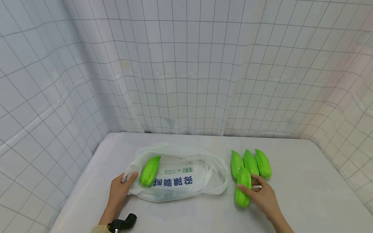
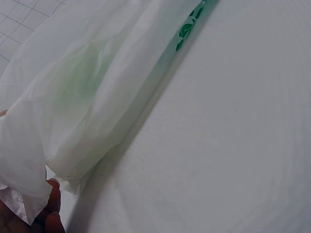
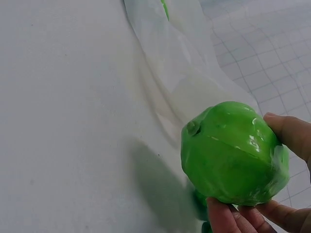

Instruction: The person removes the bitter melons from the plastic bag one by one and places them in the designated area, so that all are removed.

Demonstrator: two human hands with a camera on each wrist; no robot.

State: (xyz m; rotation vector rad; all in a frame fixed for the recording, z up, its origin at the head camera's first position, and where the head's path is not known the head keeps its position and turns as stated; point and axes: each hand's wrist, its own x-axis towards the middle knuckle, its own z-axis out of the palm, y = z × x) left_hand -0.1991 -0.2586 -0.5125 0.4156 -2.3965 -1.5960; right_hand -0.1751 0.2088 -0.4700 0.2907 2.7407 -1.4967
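Here, from left to right, the left-wrist view gives the outer side of the white plastic bag point(image 1: 159, 195), with green print point(image 2: 186, 30) near its lower edge and a pale green patch dimly visible through the film. The head view looks instead into the bag's mouth, where the bagged vegetable point(image 1: 150, 171), bright green, lies at the left with its tip slanting up and to the right, beside blue lettering point(image 1: 173, 182) and a barcode point(image 1: 187, 169). Farther right, the head view shows three loose vegetables point(image 1: 250, 162) side by side on the white table point(image 1: 310, 189), just beyond the held vegetable point(image 1: 244, 177). The right-wrist view alone presents the rounded end of the latter, with its small knob point(image 3: 193, 127).

My left hand point(image 1: 119, 190) is at the bag's left edge, its forearm rising from the lower left; the thumb lies over the rim, and the fingertips pinch the crumpled plastic. My right hand point(image 1: 265, 198) comes in from the lower right, forearm slanting inward; its thumb and fingers, on opposite sides, grip the held vegetable, which is to the right of the bag and apart from it.
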